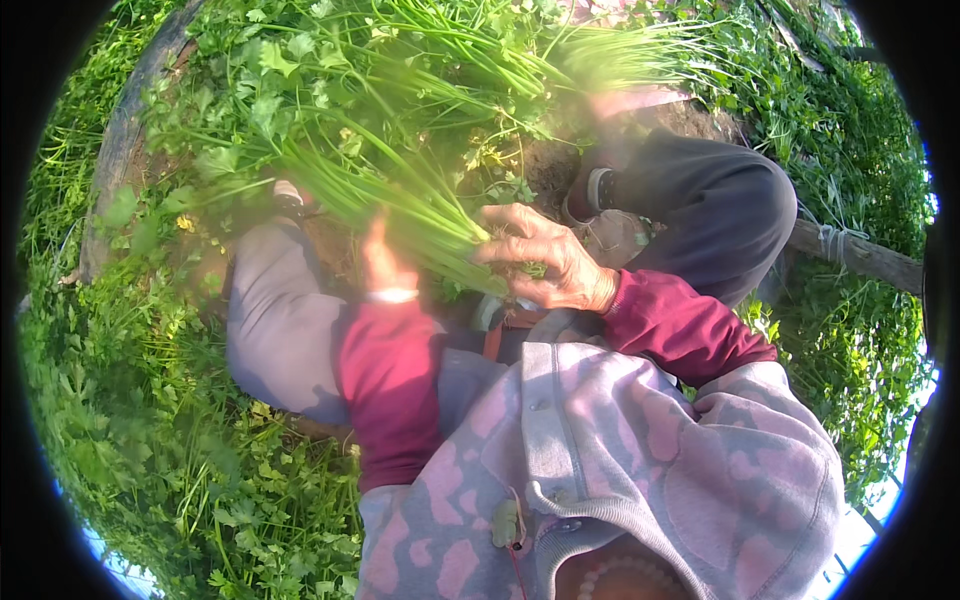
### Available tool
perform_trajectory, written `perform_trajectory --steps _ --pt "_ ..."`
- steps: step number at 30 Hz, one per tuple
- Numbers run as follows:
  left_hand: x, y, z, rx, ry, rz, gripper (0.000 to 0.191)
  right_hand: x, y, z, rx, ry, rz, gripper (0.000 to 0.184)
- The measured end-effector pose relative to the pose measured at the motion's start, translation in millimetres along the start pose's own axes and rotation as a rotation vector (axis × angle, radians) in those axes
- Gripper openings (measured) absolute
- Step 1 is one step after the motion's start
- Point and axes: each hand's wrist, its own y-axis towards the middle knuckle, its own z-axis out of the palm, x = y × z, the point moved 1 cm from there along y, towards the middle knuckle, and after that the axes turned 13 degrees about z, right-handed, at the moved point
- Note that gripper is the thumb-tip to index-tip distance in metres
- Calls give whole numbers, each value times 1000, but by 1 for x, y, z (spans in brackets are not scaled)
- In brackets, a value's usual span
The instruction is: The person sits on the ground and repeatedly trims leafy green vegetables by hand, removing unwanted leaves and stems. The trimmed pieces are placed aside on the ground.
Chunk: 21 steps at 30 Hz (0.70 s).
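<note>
A bunch of thin green celery stalks (375,191) lies slantwise before me, leaves to the upper left and root ends to the lower right. My left hand (386,259), blurred, is wrapped around the stalks near their middle. At the root ends is my right hand (551,255), its fingers curled over the stalk bases and fine roots; the stalks partly hide the fingertips. Beyond the bunch, more cut celery (465,52) is heaped on the ground. A second sheaf of pale stalks (637,56) lies at the upper right, its outline hazy.
My bent knees (720,202) frame the patch of bare soil (551,169). A wooden pole (855,251) with string tied around it runs at the right. Dark sheeting or a board (124,142) edges the left side. Standing leafy plants (150,420) grow on both sides.
</note>
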Motion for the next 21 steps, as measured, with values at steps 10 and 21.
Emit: perform_trajectory --steps 10,21 --pt "13 2 -23 -80 59 -67 39 -28 14 26 -78 381 641 34" --pt "-17 -11 15 236 -113 165 45 -107 -13 39 -40 -113 699 21"
